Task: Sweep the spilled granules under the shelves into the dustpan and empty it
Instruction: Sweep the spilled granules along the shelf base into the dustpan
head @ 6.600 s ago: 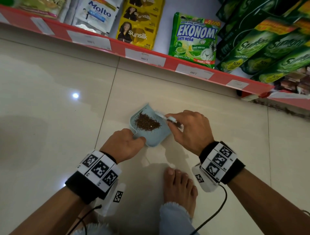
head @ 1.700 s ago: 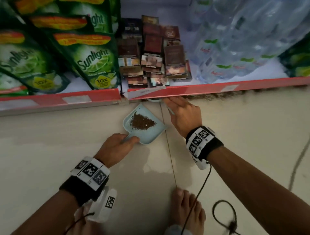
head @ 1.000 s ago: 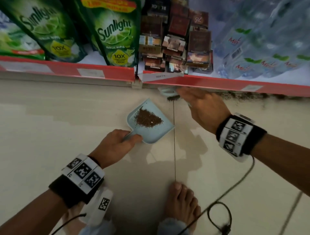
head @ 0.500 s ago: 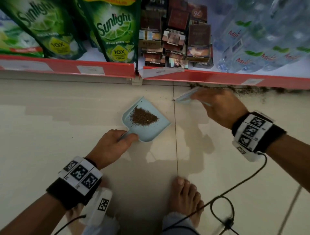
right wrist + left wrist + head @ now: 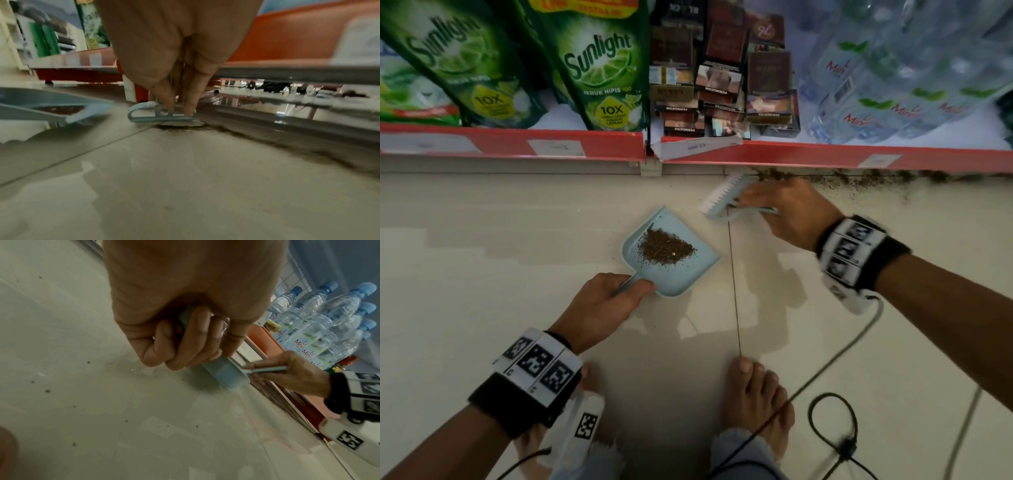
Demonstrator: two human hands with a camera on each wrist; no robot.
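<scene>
The left hand (image 5: 602,301) has its fingers (image 5: 191,340) curled around the handle of the pale blue dustpan (image 5: 671,253), which lies flat on the floor (image 5: 482,274) just ahead of them with a heap of brown granules (image 5: 666,247) in it. The right hand (image 5: 787,212) pinches a small blue brush (image 5: 722,197) in its fingers (image 5: 168,95), bristles down. Loose granules (image 5: 859,176) lie just beyond those fingertips, along the foot of the red shelf (image 5: 808,156).
</scene>
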